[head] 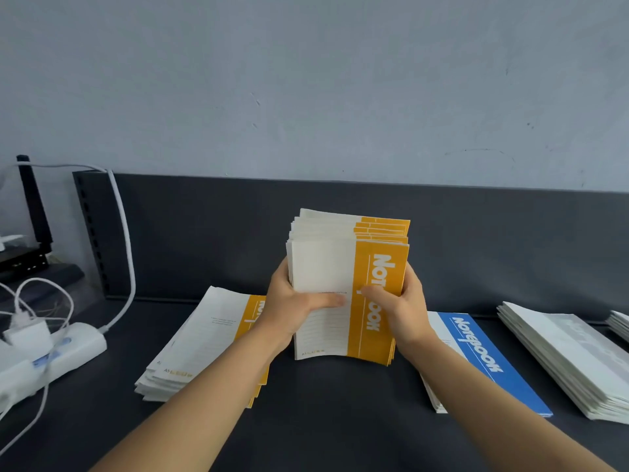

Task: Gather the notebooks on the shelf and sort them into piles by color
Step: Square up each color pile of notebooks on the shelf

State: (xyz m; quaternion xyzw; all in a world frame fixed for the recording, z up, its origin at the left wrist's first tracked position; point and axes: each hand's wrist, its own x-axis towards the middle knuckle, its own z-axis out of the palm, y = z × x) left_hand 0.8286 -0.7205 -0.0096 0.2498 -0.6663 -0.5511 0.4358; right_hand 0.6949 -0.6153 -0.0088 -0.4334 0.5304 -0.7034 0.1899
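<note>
A thick stack of yellow-and-white notebooks (347, 267) stands tilted on its lower edge in the middle of the dark shelf (340, 420). My left hand (296, 301) grips its left side with the thumb across the front cover. My right hand (394, 301) grips its right, yellow side, also with the thumb on the cover. A second pile of yellow notebooks (200, 342) lies flat to the left, partly behind my left forearm. A blue notebook pile (490, 362) lies flat to the right. Further right lies a pile of grey-white notebooks (565, 356).
A white power strip (61, 352) with plugs and white cables (126, 240) sits at the left end. A black device (30, 233) stands behind it. Another pile's corner (619, 321) shows at the far right. The shelf's dark back panel (204, 233) rises behind everything.
</note>
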